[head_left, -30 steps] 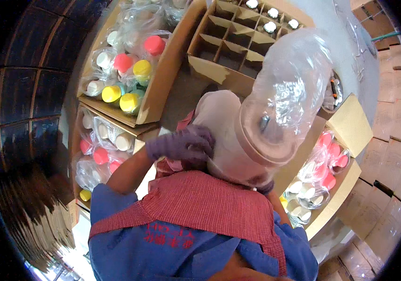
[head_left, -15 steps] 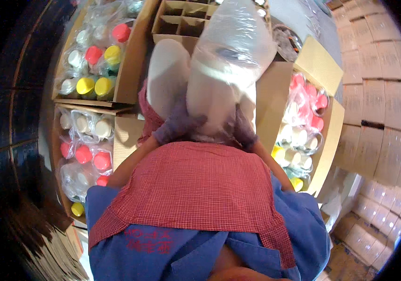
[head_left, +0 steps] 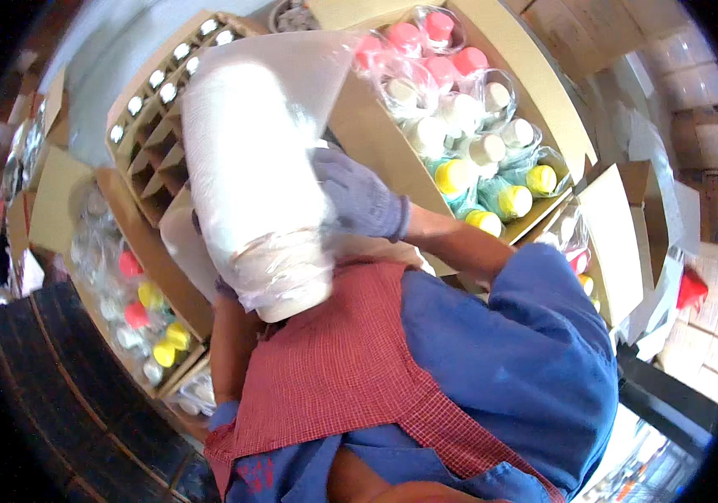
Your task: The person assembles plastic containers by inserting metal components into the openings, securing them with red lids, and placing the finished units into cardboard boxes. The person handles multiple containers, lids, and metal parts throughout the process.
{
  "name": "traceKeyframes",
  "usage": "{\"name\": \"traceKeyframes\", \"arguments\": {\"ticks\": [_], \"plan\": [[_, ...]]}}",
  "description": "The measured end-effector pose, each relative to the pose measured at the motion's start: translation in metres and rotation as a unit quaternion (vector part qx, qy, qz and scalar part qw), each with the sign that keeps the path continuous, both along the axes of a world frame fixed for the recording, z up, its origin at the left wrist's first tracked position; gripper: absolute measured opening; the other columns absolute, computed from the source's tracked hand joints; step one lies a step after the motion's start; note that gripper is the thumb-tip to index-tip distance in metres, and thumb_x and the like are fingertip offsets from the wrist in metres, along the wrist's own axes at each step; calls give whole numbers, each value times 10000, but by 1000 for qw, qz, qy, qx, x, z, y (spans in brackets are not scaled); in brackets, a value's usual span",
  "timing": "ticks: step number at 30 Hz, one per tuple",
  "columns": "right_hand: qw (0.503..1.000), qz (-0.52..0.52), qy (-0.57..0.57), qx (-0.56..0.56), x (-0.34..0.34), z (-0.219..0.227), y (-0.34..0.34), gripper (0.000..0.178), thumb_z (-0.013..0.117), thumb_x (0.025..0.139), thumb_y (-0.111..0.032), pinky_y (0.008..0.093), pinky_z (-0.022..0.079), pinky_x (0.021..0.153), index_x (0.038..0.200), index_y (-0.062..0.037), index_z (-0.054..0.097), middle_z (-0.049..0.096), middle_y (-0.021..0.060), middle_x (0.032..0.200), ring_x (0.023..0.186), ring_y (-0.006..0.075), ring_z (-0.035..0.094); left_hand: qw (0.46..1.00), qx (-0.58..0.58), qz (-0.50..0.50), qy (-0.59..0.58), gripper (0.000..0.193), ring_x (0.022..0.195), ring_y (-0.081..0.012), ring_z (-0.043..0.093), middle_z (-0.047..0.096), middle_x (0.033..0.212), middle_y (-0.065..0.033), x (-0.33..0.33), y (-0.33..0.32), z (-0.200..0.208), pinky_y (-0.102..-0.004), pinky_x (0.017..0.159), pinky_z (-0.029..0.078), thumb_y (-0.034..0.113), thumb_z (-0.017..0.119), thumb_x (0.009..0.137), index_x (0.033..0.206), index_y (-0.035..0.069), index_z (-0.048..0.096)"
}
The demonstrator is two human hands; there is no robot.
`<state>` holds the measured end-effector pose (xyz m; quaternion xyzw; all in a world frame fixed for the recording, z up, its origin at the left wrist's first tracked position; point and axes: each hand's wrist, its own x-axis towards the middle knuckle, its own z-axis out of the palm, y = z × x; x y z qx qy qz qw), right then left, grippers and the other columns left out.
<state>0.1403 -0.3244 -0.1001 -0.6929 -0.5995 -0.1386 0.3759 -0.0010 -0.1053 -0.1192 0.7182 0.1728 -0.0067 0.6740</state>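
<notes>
A long white cylinder (head_left: 237, 151), wrapped in clear plastic film, stands tilted in front of my chest. A loose sheet of the film (head_left: 317, 71) spreads from its upper right. My right hand (head_left: 363, 197), in a grey-purple glove, is closed against the cylinder's right side, fingers partly behind it. Around the lower left side of the cylinder is my left hand (head_left: 225, 289), gloved too. Most of it is hidden behind the cylinder, fingers included. A pale rounded shape (head_left: 184, 247) lies behind it.
On the right, an open carton (head_left: 376, 126) holds bagged bottles with red, white and yellow caps. More bagged bottles fill a carton (head_left: 170, 268) on the left. Beyond the cylinder is a divided carton (head_left: 145, 80) with several white-topped items. Stacked boxes (head_left: 711, 310) stand at far right.
The view has swung round, so the cartons appear shifted and tilted. The cylinder now leans up and left across the view, and my right hand has moved higher along its side.
</notes>
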Motion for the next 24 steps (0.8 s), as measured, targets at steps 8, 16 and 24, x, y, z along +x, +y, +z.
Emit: {"name": "traceKeyframes", "arguments": {"ticks": [8,16,24], "plan": [[879,-309,358,57,62,-30,-150,433,738,694,-107,392,498,827,1104,-41,618,645,177,1066,976,317,629,984,1,-158,-77,390,1059,-156,526,572,1152,-76,267,-38,3,-298,924,454,36,588,912,1284,9,472],[707,-597,370,-80,44,-81,-259,577,752,709,-137,420,434,925,1230,-39,525,600,155,1152,1076,303,569,906,-280,-301,102,375,1014,-171,579,617,1137,-79,408,-117,-170,-339,920,451,240,626,864,1191,61,583],[655,-549,366,-368,-45,-189,-352,531,629,856,-183,412,449,919,1342,-72,447,565,131,1188,1042,286,564,545,615,-569,-39,331,1036,-238,592,630,1142,-81,523,-135,-107,-429,936,438,258,438,940,1172,97,611]]}}
